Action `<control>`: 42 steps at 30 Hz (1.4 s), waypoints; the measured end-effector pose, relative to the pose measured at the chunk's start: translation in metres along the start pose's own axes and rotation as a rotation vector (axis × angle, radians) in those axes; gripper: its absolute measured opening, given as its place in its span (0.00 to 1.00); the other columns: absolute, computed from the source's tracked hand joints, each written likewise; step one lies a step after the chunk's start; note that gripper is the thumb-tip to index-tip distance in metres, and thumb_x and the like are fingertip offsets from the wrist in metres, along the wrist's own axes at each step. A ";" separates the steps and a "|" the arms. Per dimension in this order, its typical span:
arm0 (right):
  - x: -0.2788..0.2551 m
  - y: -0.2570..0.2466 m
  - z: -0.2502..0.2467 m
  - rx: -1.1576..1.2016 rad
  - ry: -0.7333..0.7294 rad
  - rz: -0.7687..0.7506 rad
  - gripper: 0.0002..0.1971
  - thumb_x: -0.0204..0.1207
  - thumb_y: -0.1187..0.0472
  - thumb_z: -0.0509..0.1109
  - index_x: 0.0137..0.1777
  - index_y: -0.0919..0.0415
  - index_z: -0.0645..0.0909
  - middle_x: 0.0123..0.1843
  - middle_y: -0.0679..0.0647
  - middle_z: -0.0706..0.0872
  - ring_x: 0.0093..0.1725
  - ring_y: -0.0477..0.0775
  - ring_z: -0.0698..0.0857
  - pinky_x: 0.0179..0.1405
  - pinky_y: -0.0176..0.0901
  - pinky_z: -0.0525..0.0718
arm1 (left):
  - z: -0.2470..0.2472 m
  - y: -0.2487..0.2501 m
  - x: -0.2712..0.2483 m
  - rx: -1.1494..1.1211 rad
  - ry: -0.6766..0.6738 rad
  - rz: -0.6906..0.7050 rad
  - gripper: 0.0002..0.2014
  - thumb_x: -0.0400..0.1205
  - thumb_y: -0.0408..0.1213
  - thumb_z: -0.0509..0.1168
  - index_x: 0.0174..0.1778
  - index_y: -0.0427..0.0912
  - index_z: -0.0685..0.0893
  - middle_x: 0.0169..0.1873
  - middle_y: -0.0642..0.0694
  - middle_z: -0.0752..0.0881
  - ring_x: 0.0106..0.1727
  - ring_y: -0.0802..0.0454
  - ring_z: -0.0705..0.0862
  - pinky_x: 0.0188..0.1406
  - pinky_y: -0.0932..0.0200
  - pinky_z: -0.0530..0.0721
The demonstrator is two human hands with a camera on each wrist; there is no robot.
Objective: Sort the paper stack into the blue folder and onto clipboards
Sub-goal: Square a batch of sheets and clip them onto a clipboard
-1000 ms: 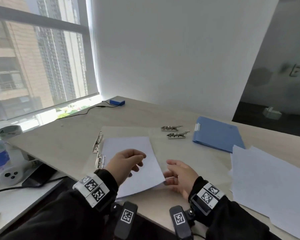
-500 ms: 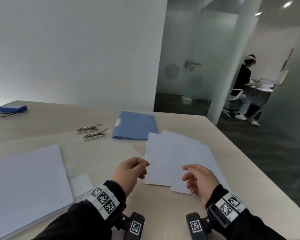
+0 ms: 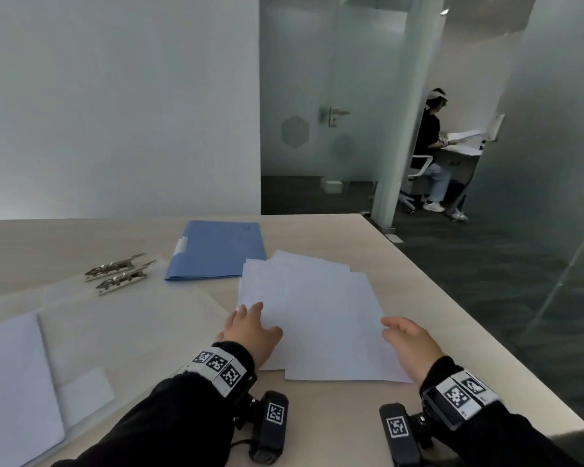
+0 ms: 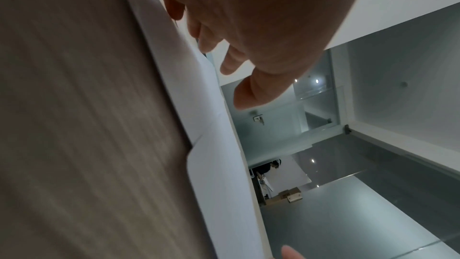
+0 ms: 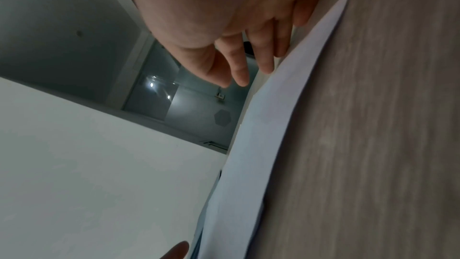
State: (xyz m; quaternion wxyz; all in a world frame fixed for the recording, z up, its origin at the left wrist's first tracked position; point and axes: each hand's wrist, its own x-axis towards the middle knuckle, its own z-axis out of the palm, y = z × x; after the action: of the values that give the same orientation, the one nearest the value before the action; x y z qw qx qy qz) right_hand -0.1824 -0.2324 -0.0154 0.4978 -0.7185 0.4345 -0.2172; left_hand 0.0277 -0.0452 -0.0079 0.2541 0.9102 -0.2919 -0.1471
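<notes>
A loose stack of white paper (image 3: 321,318) lies fanned on the wooden desk in front of me. My left hand (image 3: 250,326) rests with straight fingers on the stack's left edge; the left wrist view shows those fingers (image 4: 231,62) spread above the paper (image 4: 214,155). At the stack's right edge my right hand (image 3: 405,335) hovers, relaxed and holding nothing, its fingers (image 5: 239,66) just over the sheets (image 5: 251,155). The blue folder (image 3: 216,249) lies closed behind the stack. Two clear clipboards with metal clips (image 3: 120,274) lie to the left, one bearing paper (image 3: 11,382).
The desk's right edge (image 3: 452,308) runs close beside the stack, with dark floor beyond. A white wall stands behind the desk. Another person (image 3: 432,146) sits at a far desk past a glass partition.
My view has swung right, from the clipboards to the loose stack. Both hands left the clipboard paper, moved to the stack and uncurled, the left now lying on its left edge.
</notes>
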 end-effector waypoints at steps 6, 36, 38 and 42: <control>0.012 -0.005 0.012 -0.246 -0.166 0.012 0.26 0.71 0.45 0.63 0.71 0.39 0.75 0.75 0.44 0.76 0.72 0.48 0.75 0.74 0.49 0.72 | 0.010 0.006 0.018 0.008 -0.006 -0.146 0.39 0.74 0.57 0.57 0.82 0.54 0.57 0.84 0.41 0.55 0.85 0.41 0.51 0.81 0.38 0.55; 0.006 -0.005 0.012 -0.460 -0.139 -0.079 0.17 0.75 0.43 0.58 0.62 0.32 0.79 0.78 0.31 0.71 0.83 0.39 0.59 0.80 0.51 0.52 | -0.027 0.038 0.110 -0.092 -0.050 -0.144 0.22 0.83 0.25 0.55 0.74 0.37 0.73 0.70 0.37 0.75 0.72 0.40 0.75 0.67 0.57 0.73; 0.006 -0.005 0.012 -0.452 -0.138 -0.083 0.16 0.74 0.43 0.58 0.60 0.32 0.79 0.77 0.32 0.73 0.83 0.39 0.60 0.79 0.52 0.54 | -0.026 0.039 0.111 -0.203 -0.045 -0.164 0.20 0.83 0.27 0.59 0.72 0.35 0.75 0.60 0.40 0.81 0.64 0.40 0.78 0.61 0.56 0.75; 0.009 -0.003 0.014 -0.453 -0.136 -0.066 0.13 0.72 0.42 0.58 0.55 0.30 0.79 0.75 0.32 0.74 0.83 0.38 0.59 0.79 0.51 0.54 | -0.022 0.033 0.111 -0.377 0.065 -0.207 0.26 0.80 0.34 0.65 0.76 0.37 0.74 0.69 0.38 0.79 0.69 0.38 0.78 0.64 0.53 0.74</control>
State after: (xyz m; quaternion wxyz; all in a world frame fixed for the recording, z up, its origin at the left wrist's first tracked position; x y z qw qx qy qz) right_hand -0.1659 -0.2317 -0.0191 0.3445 -0.8387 0.4138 -0.0813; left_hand 0.1091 -0.1276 0.0154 0.4129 0.8759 -0.1557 -0.1950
